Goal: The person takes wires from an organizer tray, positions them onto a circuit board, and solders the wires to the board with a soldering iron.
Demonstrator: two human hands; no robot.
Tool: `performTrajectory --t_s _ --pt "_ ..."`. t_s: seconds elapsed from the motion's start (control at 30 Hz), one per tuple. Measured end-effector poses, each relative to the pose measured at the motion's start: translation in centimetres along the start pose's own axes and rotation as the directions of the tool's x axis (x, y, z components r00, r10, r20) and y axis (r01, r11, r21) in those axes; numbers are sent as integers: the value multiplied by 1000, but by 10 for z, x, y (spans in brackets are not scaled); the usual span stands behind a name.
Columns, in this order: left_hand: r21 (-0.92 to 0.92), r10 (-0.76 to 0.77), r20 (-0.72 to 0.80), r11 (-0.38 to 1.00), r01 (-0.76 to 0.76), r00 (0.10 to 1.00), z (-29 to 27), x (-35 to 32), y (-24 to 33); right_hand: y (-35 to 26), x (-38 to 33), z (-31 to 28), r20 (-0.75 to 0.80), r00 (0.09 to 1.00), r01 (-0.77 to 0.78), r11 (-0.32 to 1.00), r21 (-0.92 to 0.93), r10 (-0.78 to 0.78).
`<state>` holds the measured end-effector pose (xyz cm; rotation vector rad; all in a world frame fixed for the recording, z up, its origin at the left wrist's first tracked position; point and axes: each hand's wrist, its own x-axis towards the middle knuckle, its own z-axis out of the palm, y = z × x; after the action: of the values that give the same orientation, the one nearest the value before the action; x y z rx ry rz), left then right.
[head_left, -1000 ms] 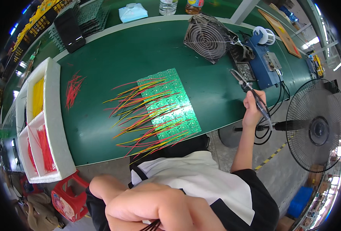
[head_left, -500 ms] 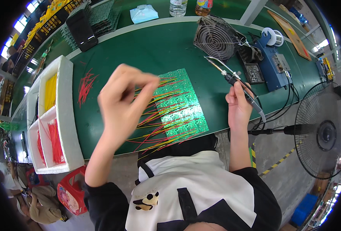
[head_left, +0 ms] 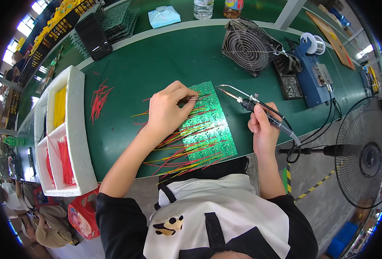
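My left hand point(head_left: 169, 108) is closed in a pinch over the upper left corner of a green circuit board panel point(head_left: 208, 123). A thin, dark-looking wire point(head_left: 203, 95) sticks out from its fingertips over the board. Red and yellow wires point(head_left: 173, 142) lie in rows across the panel's left edge, their loose ends trailing left; the hand hides some of them. My right hand point(head_left: 265, 134) grips a soldering iron point(head_left: 248, 104) with a thin curved metal tube along it. The iron's tip points up and left, just right of the panel's top, apart from it.
At left stands a white foam box point(head_left: 81, 142) holding yellow and red wires; loose red wires point(head_left: 99, 102) lie beside it. A small fan point(head_left: 251, 47), a blue soldering station point(head_left: 309, 77) and a solder spool point(head_left: 315, 44) stand back right. A pedestal fan point(head_left: 363, 153) is at right.
My left hand has come down and right onto the panel's upper left corner. The soldering iron in my right hand has moved left and lower, nearer the panel. The whole view has shifted slightly.
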<state>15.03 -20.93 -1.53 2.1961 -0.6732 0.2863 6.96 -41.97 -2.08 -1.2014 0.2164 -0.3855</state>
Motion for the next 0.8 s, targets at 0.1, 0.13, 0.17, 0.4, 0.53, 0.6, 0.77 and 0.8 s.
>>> performTrajectory --t_s 0.1,0.13,0.17,0.4,0.53,0.6,0.77,0.8 --pt "-51 10 -44 999 -12 999 0 -2 -5 -1 0 -1 15 1000 -20 1000 23 20" --pt "-57 7 -44 998 -10 999 1 -2 -5 -1 0 -1 17 1000 -19 999 32 19" --pt "-63 5 -45 998 -7 999 2 -2 -6 -1 0 -1 20 1000 -19 999 41 18" --pt "-64 18 -104 998 -25 994 6 -4 -10 1 -1 -2 48 999 -11 1000 11 11" --pt "-50 31 -68 998 -34 997 5 -4 -9 2 -1 -2 57 998 -6 1000 -13 6" --pt "-41 38 -67 998 -41 997 5 -4 -9 1 -1 -1 58 998 -2 1000 -25 4" --pt "-34 57 -133 998 -61 989 8 -5 -13 -1 -1 3 59 998 12 993 -114 -5" --pt "-33 55 -134 998 -60 989 7 -6 -13 -1 -1 3 60 998 11 993 -114 -4"
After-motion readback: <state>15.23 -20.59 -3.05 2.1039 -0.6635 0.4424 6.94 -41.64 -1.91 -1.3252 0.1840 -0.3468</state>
